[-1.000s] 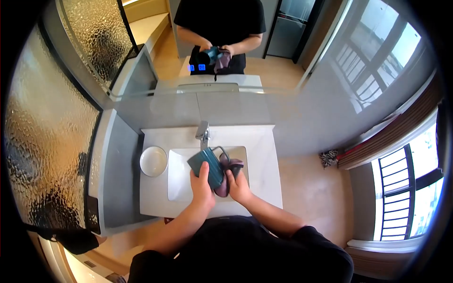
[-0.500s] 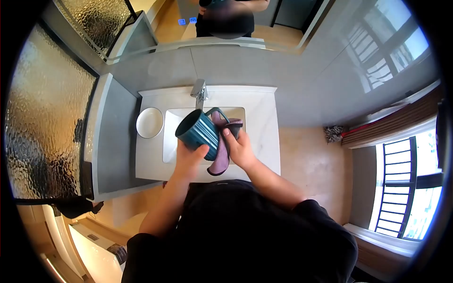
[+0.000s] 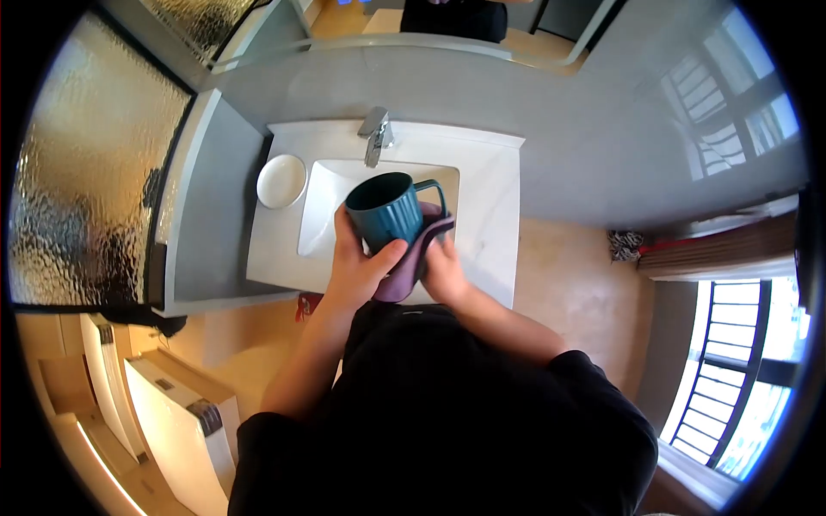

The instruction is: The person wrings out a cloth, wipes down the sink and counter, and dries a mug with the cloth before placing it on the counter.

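Observation:
A teal ribbed mug point(image 3: 385, 211) is held over the front of the white sink point(image 3: 317, 211), its mouth tipped up and its handle to the right. My left hand point(image 3: 360, 265) wraps around the mug's left side, thumb across the front. A purple cloth point(image 3: 404, 279) with a dark edge lies against the mug's lower right side. Behind that cloth, my right hand point(image 3: 443, 268) is closed on it and presses it to the mug; some of its fingers are hidden.
A chrome faucet point(image 3: 376, 136) rises behind the sink. On the left of the white counter point(image 3: 490, 193) stands a white bowl point(image 3: 281, 181). A grey partition point(image 3: 211, 206) borders the counter on the left, with a mirror point(image 3: 361, 26) on the wall ahead.
The mug has turned more upright, and its handle now points further right. The cloth has slid lower around it, with my right hand shifting down beside it. The camera view has tilted slightly.

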Demonstrator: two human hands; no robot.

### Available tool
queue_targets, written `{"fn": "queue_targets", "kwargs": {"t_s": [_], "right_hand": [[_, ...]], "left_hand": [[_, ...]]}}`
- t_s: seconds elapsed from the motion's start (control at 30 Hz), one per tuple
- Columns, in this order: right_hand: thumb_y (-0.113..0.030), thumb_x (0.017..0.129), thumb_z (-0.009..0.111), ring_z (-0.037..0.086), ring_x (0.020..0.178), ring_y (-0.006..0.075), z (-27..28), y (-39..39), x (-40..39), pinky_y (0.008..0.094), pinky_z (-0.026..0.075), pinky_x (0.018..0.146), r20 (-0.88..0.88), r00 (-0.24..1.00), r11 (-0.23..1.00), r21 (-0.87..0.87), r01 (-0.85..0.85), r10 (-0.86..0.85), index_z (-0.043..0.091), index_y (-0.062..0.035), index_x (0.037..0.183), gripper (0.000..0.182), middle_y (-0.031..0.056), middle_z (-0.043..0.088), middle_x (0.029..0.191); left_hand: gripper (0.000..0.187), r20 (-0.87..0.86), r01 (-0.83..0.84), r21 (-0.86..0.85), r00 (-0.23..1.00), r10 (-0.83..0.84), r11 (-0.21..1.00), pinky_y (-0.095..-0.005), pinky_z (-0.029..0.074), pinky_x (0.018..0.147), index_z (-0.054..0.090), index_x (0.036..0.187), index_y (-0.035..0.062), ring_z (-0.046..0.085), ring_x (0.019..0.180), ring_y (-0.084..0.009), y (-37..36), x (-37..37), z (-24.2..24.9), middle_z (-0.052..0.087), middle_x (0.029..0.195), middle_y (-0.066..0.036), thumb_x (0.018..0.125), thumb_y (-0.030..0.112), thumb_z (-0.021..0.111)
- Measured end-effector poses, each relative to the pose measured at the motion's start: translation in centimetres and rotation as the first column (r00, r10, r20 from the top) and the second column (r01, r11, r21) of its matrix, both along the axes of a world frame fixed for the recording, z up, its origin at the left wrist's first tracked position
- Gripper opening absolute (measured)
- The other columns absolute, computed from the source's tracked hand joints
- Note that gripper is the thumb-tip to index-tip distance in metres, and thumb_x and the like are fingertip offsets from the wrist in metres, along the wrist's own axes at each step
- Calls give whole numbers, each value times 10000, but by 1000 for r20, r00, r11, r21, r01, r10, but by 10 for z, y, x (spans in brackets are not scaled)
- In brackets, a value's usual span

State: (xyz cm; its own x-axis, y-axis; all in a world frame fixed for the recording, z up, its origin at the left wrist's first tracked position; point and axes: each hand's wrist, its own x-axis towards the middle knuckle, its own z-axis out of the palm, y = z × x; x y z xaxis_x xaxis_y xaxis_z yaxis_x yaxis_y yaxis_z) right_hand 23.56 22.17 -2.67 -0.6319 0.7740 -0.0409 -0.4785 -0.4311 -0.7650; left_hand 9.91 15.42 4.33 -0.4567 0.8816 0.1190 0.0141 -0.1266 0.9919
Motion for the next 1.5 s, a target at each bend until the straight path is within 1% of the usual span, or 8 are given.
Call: {"fn": "queue_targets", "kwargs": {"t_s": [0.27,0.37,0.47,0.73,0.87,0.97,1.07,1.5], "right_hand": [[-379,1032,455,637,1019,202,-130,44,74,365,515,891,610,772,956,77,-282,179,622,-4,1160,430,115,676,1117],[-515,981,516,633,905,215,-116,42,95,397,531,779,172,971,950,-292,-110,165,619,-50,1104,493,93,664,967],[-567,932,550,640,986,287,-67,49,122,451,527,855,-75,996,779,-622,-76,37,621,-84,1169,543,112,667,1078],[-60,764,734,589,873,129,-64,73,184,267,475,756,316,946,911,407,-65,-74,535,-30,1304,576,74,622,1115],[-71,718,840,564,1052,148,-143,60,249,303,498,854,223,886,892,114,-438,407,489,-29,1371,743,77,582,1215],[-480,768,789,444,1311,352,-119,15,161,507,306,1141,903,274,720,428,-546,-330,504,-11,1344,796,203,518,1361],[-567,838,666,285,1438,425,-182,-35,109,613,119,1184,823,-167,601,242,-762,-542,520,2,1374,796,214,455,1465],[-386,870,639,430,1309,437,-191,-102,-35,598,202,1165,750,-66,582,451,-676,-658,683,1,1095,450,229,560,1314]], "left_hand": [[973,-227,-1,-152,973,-34,988,-400,378,1089,263,1442,2,488,1260,-246,-54,11,-65,493,1339,-151,707,157,881],[944,247,-161,-236,944,219,958,-398,426,1051,247,1476,33,493,1243,-234,-86,-3,-73,477,1341,-135,731,48,827],[756,-32,-524,-354,835,550,775,-381,444,1031,309,1409,28,514,1204,-243,-138,-59,-125,482,1328,-154,808,30,767],[603,21,-659,-555,599,801,507,-364,465,1016,404,1350,1,565,1155,-245,-216,-100,-157,524,1307,-146,889,170,755],[615,-64,-604,-564,712,699,564,-368,468,1011,393,1367,11,553,1179,-248,-217,-112,-171,521,1314,-144,894,180,748],[672,-29,-477,-599,816,578,643,-378,438,1038,351,1409,18,517,1230,-244,-211,-118,-167,493,1348,-138,897,193,749],[685,-1,-369,-608,886,464,703,-383,377,1091,343,1400,-4,488,1253,-248,-199,-127,-152,488,1349,-143,884,177,757],[918,-249,-283,-534,953,172,797,-429,444,1039,250,1446,3,509,1234,-306,-204,-258,-188,450,1349,-188,751,162,827]]}}
